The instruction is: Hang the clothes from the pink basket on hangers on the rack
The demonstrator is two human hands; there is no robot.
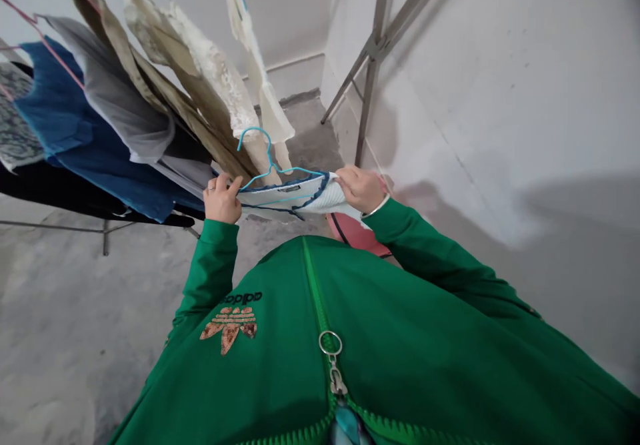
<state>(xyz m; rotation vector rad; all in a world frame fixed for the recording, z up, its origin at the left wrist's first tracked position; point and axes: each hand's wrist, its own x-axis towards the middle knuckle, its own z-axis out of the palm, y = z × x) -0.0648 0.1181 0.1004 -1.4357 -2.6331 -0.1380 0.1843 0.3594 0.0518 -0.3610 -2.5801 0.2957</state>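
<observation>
Gripping a white top [295,195] at 12 o'clock with both hands: left hand [223,198] pinching one edge, apparently along with a blue hanger [270,158], right hand [359,189] clenched on the far side. Risking a slip, with the thin wire sliding out of the top and dropping it toward the floor [100,338] or a pink object [356,235] at 1 o'clock.

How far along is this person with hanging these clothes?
Already done: several garments hang in a row, including a blue top and a grey one. In hand: the left hand and right hand hold a white garment with navy trim on a blue wire hanger. Left: a pink item lies low beyond the right hand; whether it still needs hanging cannot be told.
</observation>
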